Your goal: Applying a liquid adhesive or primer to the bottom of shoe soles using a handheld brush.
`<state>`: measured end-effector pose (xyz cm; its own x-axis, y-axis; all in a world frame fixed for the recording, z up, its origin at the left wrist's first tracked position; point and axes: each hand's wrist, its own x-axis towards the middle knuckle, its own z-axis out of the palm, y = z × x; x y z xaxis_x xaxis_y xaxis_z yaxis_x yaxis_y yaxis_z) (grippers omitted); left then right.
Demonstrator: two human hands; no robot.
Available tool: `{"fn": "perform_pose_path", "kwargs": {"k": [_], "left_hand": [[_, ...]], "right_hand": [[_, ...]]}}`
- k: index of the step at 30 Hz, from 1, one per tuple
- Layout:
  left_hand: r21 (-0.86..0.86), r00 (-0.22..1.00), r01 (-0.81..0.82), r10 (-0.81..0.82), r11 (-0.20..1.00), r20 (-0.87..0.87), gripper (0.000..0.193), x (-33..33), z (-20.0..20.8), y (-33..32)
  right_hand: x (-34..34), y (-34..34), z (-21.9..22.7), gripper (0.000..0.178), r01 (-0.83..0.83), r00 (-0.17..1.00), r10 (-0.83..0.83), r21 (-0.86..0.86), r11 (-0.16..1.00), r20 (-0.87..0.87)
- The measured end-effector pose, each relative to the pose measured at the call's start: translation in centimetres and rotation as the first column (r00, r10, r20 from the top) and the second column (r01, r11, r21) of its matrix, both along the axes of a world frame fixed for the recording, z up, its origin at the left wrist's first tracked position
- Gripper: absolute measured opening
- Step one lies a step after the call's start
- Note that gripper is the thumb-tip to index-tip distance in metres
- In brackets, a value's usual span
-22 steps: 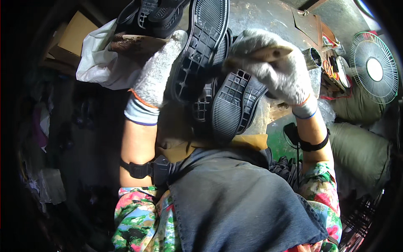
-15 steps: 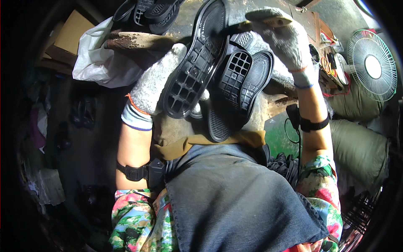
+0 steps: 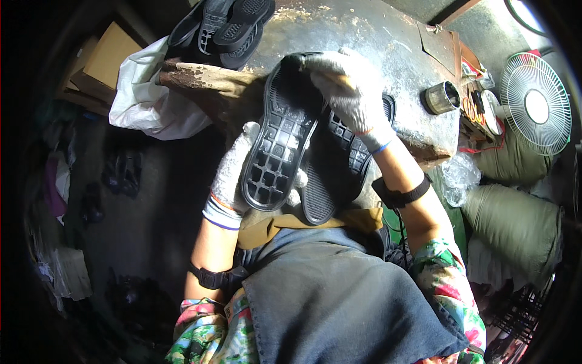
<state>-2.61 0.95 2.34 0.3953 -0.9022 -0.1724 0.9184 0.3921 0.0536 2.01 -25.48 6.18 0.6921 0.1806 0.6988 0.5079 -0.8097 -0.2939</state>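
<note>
My left hand (image 3: 233, 167), in a white knit glove, grips a black shoe sole (image 3: 280, 142) by its lower part, with gloved fingertips showing at its right edge. The sole's hollow grid side faces up, and it looks wet and shiny in the middle. My right hand (image 3: 351, 88), also gloved, is closed around a wooden-handled tool (image 3: 344, 82), which looks like a brush. It is over the sole's upper right edge, and the working end is hidden. More black soles (image 3: 321, 188) lie below and to the right, partly covered by my right arm and the held sole.
Several black soles (image 3: 237, 27) are piled on the worn table (image 3: 339, 30) at the far left. A metal can (image 3: 442, 97) stands at its right side. Beyond are a white fan (image 3: 536, 106) and green bundles (image 3: 515, 224). A white sack (image 3: 145, 91) hangs at the left.
My right hand has moved left and down, from the sole's right side onto its upper end. The held sole has dropped lower. The metal can now shows fully.
</note>
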Motion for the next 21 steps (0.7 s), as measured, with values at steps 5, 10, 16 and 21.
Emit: {"fn": "perform_pose_path", "kwargs": {"k": [5,10,16,21], "left_hand": [[0.157,0.996,-0.005,-0.010,0.988,0.092,0.084,0.7,0.8,-0.1],[0.145,0.989,-0.057,0.036,0.988,0.141,0.074,1.1,-0.9,1.0],[0.091,0.986,-0.105,0.092,0.990,0.137,0.066,0.8,-0.2,0.4],[0.102,0.999,0.011,-0.015,0.995,0.037,0.076,1.6,-0.9,0.6]], "right_hand": [[0.7,-0.1,1.9,0.013,0.112,0.988,-0.109,-0.024,0.993,0.112],[-3.4,1.7,3.8,0.022,0.316,0.902,-0.257,0.125,0.940,-0.348],[-2.0,-0.5,3.2,0.041,0.288,0.914,-0.105,0.445,0.848,-0.392],[0.4,0.7,1.2,0.038,0.325,0.873,-0.018,0.555,0.765,-0.487]]}}
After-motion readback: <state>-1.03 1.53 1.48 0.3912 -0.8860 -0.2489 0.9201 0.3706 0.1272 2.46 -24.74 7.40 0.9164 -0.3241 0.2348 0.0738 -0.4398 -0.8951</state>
